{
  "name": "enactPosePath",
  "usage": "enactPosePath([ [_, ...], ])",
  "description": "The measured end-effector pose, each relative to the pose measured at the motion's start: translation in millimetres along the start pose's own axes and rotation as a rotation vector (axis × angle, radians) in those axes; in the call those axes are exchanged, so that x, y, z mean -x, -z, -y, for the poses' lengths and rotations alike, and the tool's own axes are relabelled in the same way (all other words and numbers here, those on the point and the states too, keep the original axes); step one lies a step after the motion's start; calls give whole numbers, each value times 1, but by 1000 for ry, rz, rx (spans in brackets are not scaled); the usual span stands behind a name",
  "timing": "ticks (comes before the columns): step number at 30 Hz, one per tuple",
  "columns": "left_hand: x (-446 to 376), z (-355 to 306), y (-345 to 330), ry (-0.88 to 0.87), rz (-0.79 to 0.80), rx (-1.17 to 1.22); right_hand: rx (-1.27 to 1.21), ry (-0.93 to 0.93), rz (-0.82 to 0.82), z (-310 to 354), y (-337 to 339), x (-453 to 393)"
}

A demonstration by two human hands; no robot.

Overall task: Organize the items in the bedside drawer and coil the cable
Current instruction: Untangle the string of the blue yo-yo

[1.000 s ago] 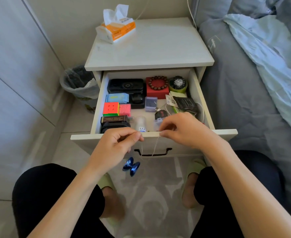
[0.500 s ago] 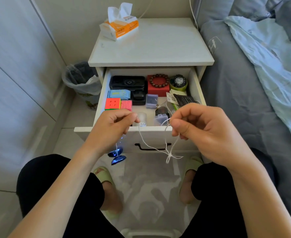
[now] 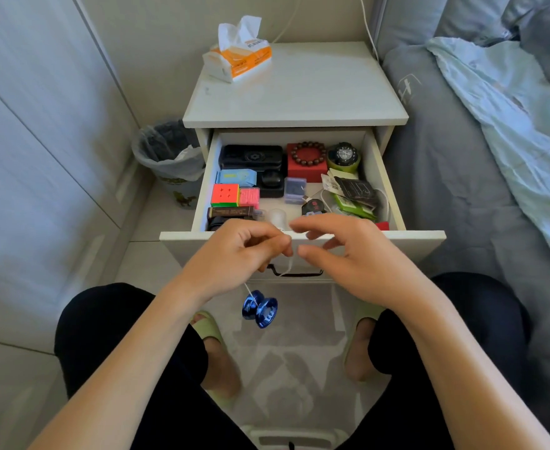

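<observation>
A blue yo-yo hangs on a white string below my left hand, in front of the open drawer. That hand pinches the string between thumb and fingers, and a short loop of string dangles from the pinch. My right hand is right beside it. Its thumb and forefinger are spread apart at the string, with no visible grip. In the drawer lie a black case, a bead bracelet on a red box, a watch, a colour cube and loose packets.
A tissue pack sits on the white bedside table. A lined waste bin stands on the floor to its left, and a grey bed with a pale blue cover is to the right. My knees and slippered feet are below.
The long slack loop between my hands is gone; only a short loop hangs at the left hand. My right hand has opened and moved close to the left. The yo-yo swung right.
</observation>
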State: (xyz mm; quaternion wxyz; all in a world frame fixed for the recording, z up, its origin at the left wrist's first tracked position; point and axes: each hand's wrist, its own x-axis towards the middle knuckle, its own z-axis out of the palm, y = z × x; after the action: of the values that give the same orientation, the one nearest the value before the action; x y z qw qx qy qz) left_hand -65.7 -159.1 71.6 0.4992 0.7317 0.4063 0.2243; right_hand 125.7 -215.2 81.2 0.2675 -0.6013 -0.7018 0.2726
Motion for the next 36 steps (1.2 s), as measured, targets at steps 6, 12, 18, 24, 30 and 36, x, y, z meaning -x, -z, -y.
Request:
enactPosePath([
  [6, 4, 3, 5, 15, 77, 31, -168, -14, -23, 1, -13, -3],
  [12, 3, 11, 5, 52, 109, -6, -171, -36, 54, -5, -17, -2],
  [18, -2, 22, 4, 72, 180, 6, -108, -14, -79, -8, -18, -1],
  [24, 1, 48, 15, 61, -11, 138, -92, -116, -345, -38, -7, 0],
  [30, -6, 29, 3, -13, 26, 48, 9, 84, -44, -37, -27, -9],
  [36, -10, 20, 8, 5, 53, 39, -76, 195, -113, -26, -37, -19],
])
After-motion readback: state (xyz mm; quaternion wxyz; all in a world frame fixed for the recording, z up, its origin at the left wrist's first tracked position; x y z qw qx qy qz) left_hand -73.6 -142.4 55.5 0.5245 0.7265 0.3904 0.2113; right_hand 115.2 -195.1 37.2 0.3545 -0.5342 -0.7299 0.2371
